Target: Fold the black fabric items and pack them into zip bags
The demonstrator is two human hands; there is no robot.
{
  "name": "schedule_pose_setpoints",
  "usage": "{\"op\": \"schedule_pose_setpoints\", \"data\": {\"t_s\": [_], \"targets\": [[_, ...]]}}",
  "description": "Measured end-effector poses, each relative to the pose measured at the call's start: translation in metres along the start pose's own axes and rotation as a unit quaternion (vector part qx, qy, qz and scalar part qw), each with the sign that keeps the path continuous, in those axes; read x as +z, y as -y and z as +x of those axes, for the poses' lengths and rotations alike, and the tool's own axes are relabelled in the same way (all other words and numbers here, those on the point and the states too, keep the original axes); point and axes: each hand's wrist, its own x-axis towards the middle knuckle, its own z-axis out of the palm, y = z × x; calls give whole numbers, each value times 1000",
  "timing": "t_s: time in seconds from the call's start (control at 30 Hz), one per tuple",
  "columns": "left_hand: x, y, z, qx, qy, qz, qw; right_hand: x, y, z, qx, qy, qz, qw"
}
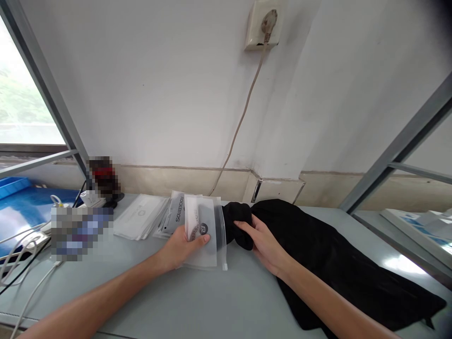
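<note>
In the head view my left hand [189, 247] is closed on a frosted zip bag [212, 254] with a round dark logo, its slider end facing right. A folded black cloth piece [240, 226] is gripped by my right hand [263, 238], thumb on top. The cloth's left edge meets the bag's mouth; whether any of it lies inside I cannot tell. More printed zip bags [173, 212] lie behind my left hand. A large spread of black fabric [325, 254] covers the table right of my right hand, partly under that forearm.
A stack of white packets [141, 214] lies left of the bags. Cables and a power strip [45, 228] crowd the grey table's [226, 306] left end. A cord [243, 113] hangs from a wall socket [263, 26]. Metal frame posts [395, 146] stand at both sides.
</note>
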Motion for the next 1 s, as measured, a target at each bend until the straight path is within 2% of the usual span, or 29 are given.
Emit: {"op": "schedule_pose_setpoints", "data": {"t_s": [0.2,0.5,1.0], "targets": [[0,3,-1,2,15,33,999,-5,-6,4,-9,25,-19,999],[-1,7,0,14,20,63,998,-4,-6,4,-11,22,-34,999],[-2,6,-2,0,38,55,998,-3,-5,3,-6,26,-29,999]]}}
